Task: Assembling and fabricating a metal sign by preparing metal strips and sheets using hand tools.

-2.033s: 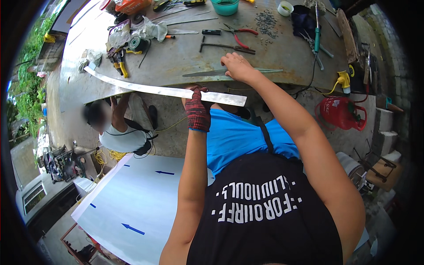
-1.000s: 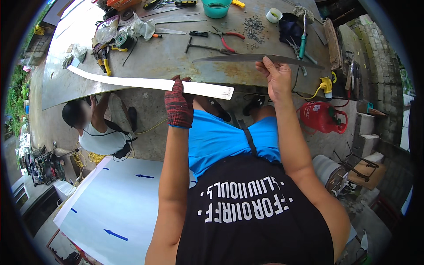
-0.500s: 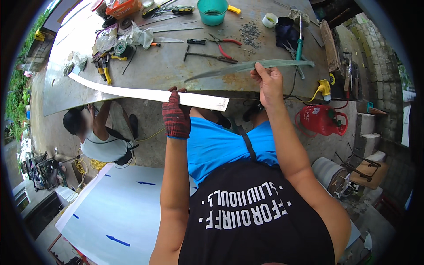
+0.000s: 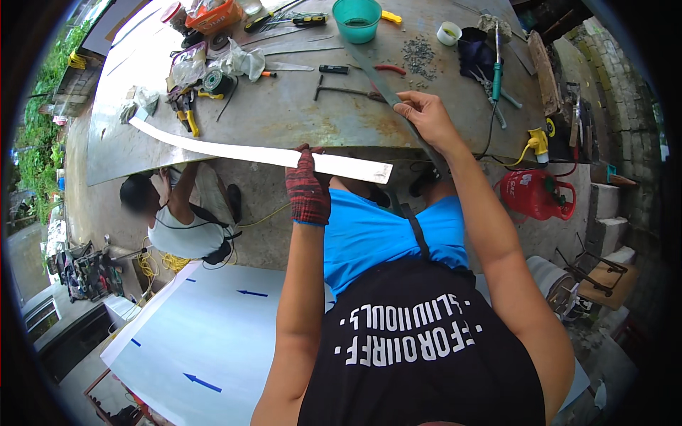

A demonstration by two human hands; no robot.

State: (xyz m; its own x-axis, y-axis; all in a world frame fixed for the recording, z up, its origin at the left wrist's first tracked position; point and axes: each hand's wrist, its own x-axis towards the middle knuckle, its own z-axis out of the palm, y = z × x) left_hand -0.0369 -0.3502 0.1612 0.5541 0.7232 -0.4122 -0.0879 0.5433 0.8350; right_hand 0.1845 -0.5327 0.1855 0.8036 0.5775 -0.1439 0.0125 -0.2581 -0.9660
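My left hand, in a red and black glove, is closed around a long, bright, curved metal strip. That strip runs left over the table's near edge, its far end by a crumpled plastic bag. Bare and pinching, my right hand holds a darker, thinner metal strip at about its middle. This one slants away from me, with its far end near the teal bucket. It passes over red-handled pliers and partly hides them. A T-handled tool lies beside it.
The metal table carries yellow-handled snips, a pile of small metal bits, a white cup and a teal-handled torch. A red gas cylinder stands right. Another person crouches at the left, below the table.
My right hand has swung the darker strip from lying crosswise to pointing away toward the bucket. My left hand keeps its grip on the bright strip. The whole view has shifted slightly.
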